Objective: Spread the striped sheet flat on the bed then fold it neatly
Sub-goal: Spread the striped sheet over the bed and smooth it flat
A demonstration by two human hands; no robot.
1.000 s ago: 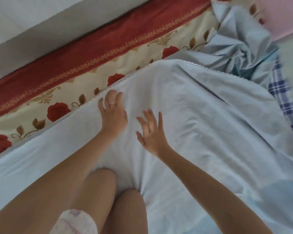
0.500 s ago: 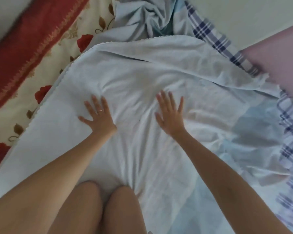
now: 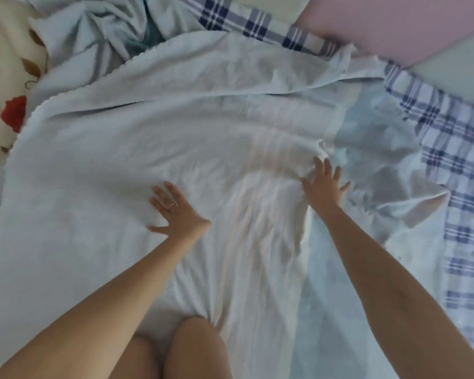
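Across most of the frame, from the left edge to right of centre, pale sheet (image 3: 107, 165) lying creased on the bed; faint pale stripes down its middle, between the two hands; scalloped hem curving along the upper left; a long fold across the upper part, one layer lapped over another.

Just left of centre, left hand (image 3: 177, 214) palm down on the sheet, fingers straight and spread, thumb stuck out toward the lower left; ring (image 3: 172, 205) on one finger. Right of centre and a little higher, right hand (image 3: 324, 187) palm down too, fingers straight and fanned apart, fingertips touching a small bunched ridge of cloth; nothing pinched or gripped by either hand. Both forearms bare, reaching in from the bottom corners.

At the bottom centre, two bare knees (image 3: 196, 348) pressed on the sheet's near part, with creases running up from them.

To the right of the right hand, a bluer layer (image 3: 381, 170), rumpled, one corner turned up; same sheet or a separate cloth, impossible to tell.

Down the right edge and along the top centre, checked cloth (image 3: 457, 149), blue on white, under the pale layers; in the upper left, just beyond the hem, crumpled blue cloth (image 3: 93, 31); along the left edge, flowered bedcover (image 3: 11, 77), cream with red roses and brown leaves; in the upper right corner, pink pillow (image 3: 389, 26) beside a pale greenish surface (image 3: 449, 77).
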